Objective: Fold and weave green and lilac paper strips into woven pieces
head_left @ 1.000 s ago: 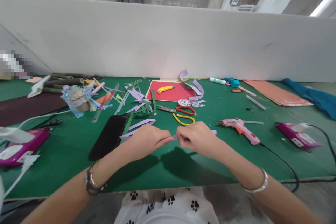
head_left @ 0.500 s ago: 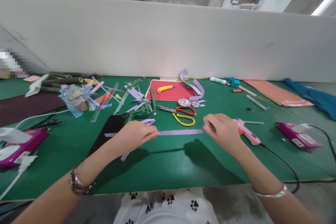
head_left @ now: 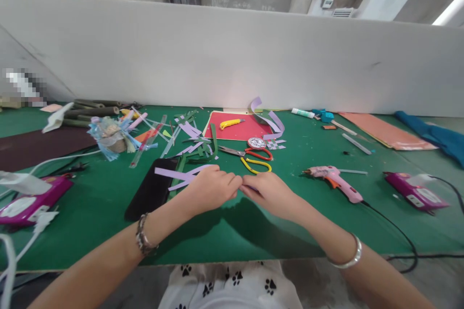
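My left hand [head_left: 214, 184] is closed on a purple paper strip [head_left: 168, 173], whose ends stick out to the left over the black phone [head_left: 150, 193]. Touching it at the fingertips, my right hand [head_left: 270, 195] is pinched shut, with a bit of purple strip showing at its fingers. The stretch of strip between the two hands is mostly hidden. Just beyond the hands lie scissors [head_left: 256, 166] with a yellow and a red handle. Behind the phone are loose green paper strips [head_left: 213, 142] and purple ones.
A pink glue gun [head_left: 335, 181] with a black cord lies to the right. A yellow utility knife [head_left: 232, 124] rests on red paper [head_left: 213, 130]. Purple power strips [head_left: 416, 193] stand at both sides. Bamboo pieces [head_left: 96, 111] and a blue-fringed bundle [head_left: 112, 137] are at the left.
My right hand has moved left, away from the glue gun, to meet my left hand. My left hand has shifted right, and the strip once stretched towards the right is now mostly covered.
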Tool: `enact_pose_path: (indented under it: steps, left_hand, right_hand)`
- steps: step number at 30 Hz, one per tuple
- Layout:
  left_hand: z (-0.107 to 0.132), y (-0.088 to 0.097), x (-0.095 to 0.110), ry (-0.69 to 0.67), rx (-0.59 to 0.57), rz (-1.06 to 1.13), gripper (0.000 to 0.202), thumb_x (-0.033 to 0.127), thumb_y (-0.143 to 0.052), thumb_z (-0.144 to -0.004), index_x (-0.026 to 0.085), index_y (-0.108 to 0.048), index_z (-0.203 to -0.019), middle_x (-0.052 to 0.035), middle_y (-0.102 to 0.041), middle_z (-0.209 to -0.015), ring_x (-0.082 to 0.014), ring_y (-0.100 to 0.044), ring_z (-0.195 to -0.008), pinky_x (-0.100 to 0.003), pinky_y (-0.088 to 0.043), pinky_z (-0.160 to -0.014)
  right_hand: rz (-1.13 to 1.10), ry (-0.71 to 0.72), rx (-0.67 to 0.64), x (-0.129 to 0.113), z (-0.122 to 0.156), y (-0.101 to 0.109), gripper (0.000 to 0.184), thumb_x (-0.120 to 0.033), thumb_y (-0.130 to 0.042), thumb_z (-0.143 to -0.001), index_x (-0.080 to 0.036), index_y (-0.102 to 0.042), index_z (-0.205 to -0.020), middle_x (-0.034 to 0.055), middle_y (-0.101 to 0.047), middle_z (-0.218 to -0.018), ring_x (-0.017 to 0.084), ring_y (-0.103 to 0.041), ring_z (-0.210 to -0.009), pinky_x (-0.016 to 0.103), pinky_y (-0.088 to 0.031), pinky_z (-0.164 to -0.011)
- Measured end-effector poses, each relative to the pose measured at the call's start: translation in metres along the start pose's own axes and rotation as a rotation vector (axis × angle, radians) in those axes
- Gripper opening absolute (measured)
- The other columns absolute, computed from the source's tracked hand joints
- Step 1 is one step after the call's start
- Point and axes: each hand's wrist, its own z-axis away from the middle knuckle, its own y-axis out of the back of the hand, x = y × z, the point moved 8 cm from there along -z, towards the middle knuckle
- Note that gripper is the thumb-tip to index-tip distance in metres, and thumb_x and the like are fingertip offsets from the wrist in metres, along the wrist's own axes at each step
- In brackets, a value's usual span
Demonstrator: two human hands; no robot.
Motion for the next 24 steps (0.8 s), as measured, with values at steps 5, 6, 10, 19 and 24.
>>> enact_pose_path:
  steps: [5, 6, 10, 19, 24]
  left_hand:
    - [0.009, 0.01, -0.008, -0.029, 0.128, -0.088, 0.021, 0.012, -0.035, -0.079, 0.018, -0.04, -0.06, 0.0053, -0.047, -0.043, -0.0097, -0.044, -0.038, -0.024, -0.027, -0.045]
    - [0.012, 0.011, -0.012, -0.026, 0.134, -0.101, 0.021, 0.011, -0.035, -0.078, 0.018, -0.04, -0.059, 0.0053, -0.048, -0.043, -0.0093, -0.044, -0.039, -0.023, -0.026, -0.045]
    - [0.029, 0.012, -0.029, -0.03, 0.109, -0.169, 0.023, 0.009, -0.037, -0.076, 0.018, -0.041, -0.056, 0.0063, -0.048, -0.041, -0.0084, -0.042, -0.037, -0.023, -0.027, -0.045]
    - [0.063, 0.003, -0.072, 0.067, 0.037, -0.308, 0.031, 0.01, -0.035, -0.076, 0.018, -0.043, -0.048, 0.0049, -0.051, -0.038, -0.0091, -0.043, -0.035, -0.022, -0.03, -0.045]
    - [0.069, 0.002, -0.107, 0.379, -0.082, -0.264, 0.035, 0.016, -0.03, -0.079, 0.018, -0.052, -0.053, 0.0005, -0.056, -0.042, -0.0139, -0.049, -0.04, -0.026, -0.034, -0.049]
  right_hand:
    - [-0.225, 0.003, -0.005, 0.005, 0.005, 0.007, 0.031, -0.029, -0.035, -0.086, -0.017, -0.042, -0.059, -0.0046, -0.037, -0.051, 0.007, -0.033, -0.047, 0.019, -0.024, -0.048]
    - [-0.248, -0.008, -0.003, 0.008, 0.007, 0.009, 0.03, -0.029, -0.035, -0.086, -0.017, -0.042, -0.059, -0.0047, -0.037, -0.051, 0.007, -0.032, -0.047, 0.019, -0.024, -0.048]
    - [-0.271, -0.053, 0.006, 0.024, 0.021, 0.018, 0.029, -0.028, -0.035, -0.085, -0.017, -0.041, -0.059, -0.0047, -0.036, -0.051, 0.007, -0.031, -0.047, 0.019, -0.024, -0.049]
    - [-0.2, -0.136, -0.023, 0.046, 0.044, 0.028, 0.03, -0.03, -0.033, -0.084, -0.018, -0.038, -0.057, -0.0054, -0.03, -0.048, 0.007, -0.026, -0.044, 0.02, -0.022, -0.046]
    - [-0.135, -0.15, -0.036, 0.051, 0.046, 0.028, 0.031, -0.029, -0.032, -0.085, -0.018, -0.041, -0.058, -0.0044, -0.036, -0.049, 0.008, -0.03, -0.044, 0.019, -0.024, -0.046]
